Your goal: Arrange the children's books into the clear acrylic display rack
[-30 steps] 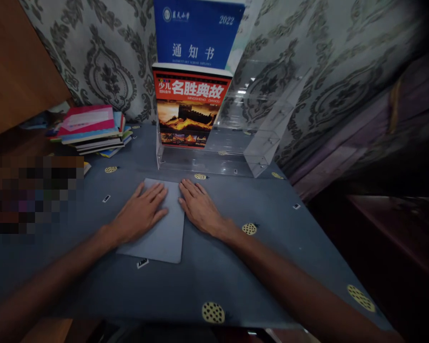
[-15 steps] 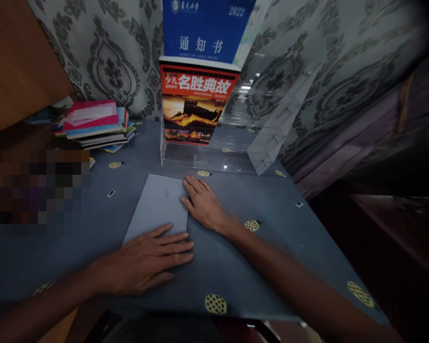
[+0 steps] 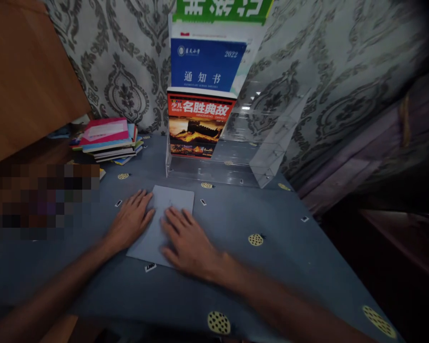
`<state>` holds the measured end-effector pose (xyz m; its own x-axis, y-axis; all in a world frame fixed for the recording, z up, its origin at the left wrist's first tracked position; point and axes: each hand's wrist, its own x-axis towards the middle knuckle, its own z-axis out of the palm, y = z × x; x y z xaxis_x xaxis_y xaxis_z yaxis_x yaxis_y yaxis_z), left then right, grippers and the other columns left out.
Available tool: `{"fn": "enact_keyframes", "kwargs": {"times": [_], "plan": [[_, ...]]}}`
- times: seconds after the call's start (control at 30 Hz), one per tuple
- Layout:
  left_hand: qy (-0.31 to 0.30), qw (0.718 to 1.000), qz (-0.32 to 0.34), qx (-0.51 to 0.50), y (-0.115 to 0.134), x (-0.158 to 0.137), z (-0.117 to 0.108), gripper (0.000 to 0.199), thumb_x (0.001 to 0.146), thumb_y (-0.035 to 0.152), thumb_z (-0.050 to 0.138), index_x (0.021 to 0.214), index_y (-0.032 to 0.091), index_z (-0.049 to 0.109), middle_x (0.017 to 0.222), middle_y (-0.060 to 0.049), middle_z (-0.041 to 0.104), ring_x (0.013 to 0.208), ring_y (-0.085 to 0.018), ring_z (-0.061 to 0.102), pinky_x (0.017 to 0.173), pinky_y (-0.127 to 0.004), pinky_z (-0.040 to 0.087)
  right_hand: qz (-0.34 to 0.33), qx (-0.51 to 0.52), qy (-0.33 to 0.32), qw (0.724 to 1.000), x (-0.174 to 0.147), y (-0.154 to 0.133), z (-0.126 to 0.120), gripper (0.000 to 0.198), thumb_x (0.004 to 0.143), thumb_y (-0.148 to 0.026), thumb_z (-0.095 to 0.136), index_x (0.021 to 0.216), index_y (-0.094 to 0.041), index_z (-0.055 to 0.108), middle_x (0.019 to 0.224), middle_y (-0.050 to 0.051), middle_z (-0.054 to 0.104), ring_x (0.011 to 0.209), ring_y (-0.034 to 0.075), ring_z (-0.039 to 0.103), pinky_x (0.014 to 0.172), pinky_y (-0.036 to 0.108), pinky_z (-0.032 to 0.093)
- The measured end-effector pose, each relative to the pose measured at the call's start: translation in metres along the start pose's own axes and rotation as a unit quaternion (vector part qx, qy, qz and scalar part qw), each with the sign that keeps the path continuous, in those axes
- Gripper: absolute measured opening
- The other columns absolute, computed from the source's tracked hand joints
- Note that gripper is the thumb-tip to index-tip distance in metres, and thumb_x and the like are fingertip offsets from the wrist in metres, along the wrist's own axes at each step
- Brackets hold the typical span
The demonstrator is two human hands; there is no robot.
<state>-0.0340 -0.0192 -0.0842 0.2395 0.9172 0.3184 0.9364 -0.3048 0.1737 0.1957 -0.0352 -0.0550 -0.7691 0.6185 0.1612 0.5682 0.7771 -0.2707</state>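
A thin, plain grey-blue rectangle (image 3: 153, 238), a booklet or a folded sheet, lies flat on the table; I cannot tell which. My left hand (image 3: 130, 221) rests along its left edge, fingers stretched forward and the thumb over the surface. Across its right part lies my right hand (image 3: 188, 243), palm down with the fingers spread, covering the lower right portion. Neither hand grasps anything. A small faint mark shows near the rectangle's upper middle.
Behind it stands a clear acrylic rack (image 3: 266, 166) with a red-topped book (image 3: 196, 126), a blue booklet (image 3: 207, 64) and a green-topped book (image 3: 221, 12). Stacked books (image 3: 109, 136) sit at the back left. A blurred-out patch (image 3: 46, 200) covers the left. The table's right edge (image 3: 343, 259) slopes away.
My left hand has gone from the rectangle's lower part up to its left edge. My right hand has come from the upper right corner down onto the surface. The view has tilted up.
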Motion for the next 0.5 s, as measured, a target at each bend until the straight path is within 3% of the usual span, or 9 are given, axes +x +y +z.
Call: {"fn": "enact_keyframes", "kwargs": {"times": [0.1,0.23,0.4,0.5], "plan": [[0.009,1.0,0.009,-0.002,0.002,-0.001,0.0,0.048,0.103,0.038,0.033,0.139,0.012,0.054,0.146,-0.02,0.058,0.141,-0.032,0.049,0.115,-0.055,0.04,-0.069,0.039,-0.033,0.996,-0.008,-0.021,0.001,0.051,0.101,-0.041,0.054,0.145,-0.016,0.053,0.157,0.019,0.046,0.151,0.033,0.033,0.124,0.057,0.026],[0.016,0.998,0.02,-0.049,-0.003,-0.004,0.002,0.046,0.102,0.035,0.036,0.138,0.015,0.055,0.144,-0.017,0.061,0.14,-0.031,0.051,0.115,-0.055,0.04,-0.084,0.084,-0.05,0.992,-0.017,-0.021,-0.003,0.04,0.103,-0.035,0.053,0.141,-0.022,0.056,0.155,0.015,0.048,0.151,0.027,0.035,0.125,0.053,0.024],[0.002,0.98,-0.024,-0.199,-0.008,0.004,-0.006,0.046,0.096,0.043,0.043,0.132,0.018,0.059,0.137,-0.015,0.066,0.131,-0.031,0.058,0.112,-0.053,0.043,0.022,0.125,-0.025,0.992,-0.023,-0.005,-0.004,0.041,0.102,-0.038,0.055,0.138,-0.018,0.059,0.157,0.017,0.045,0.152,0.027,0.032,0.126,0.056,0.019],[-0.02,0.921,-0.113,-0.372,-0.003,0.016,-0.018,0.049,0.087,0.049,0.056,0.125,0.018,0.061,0.128,-0.014,0.071,0.12,-0.031,0.065,0.103,-0.049,0.051,0.07,0.117,-0.016,0.991,-0.023,-0.002,-0.002,0.044,0.101,-0.034,0.058,0.142,-0.019,0.056,0.159,0.018,0.042,0.153,0.03,0.03,0.124,0.065,0.015]]}}
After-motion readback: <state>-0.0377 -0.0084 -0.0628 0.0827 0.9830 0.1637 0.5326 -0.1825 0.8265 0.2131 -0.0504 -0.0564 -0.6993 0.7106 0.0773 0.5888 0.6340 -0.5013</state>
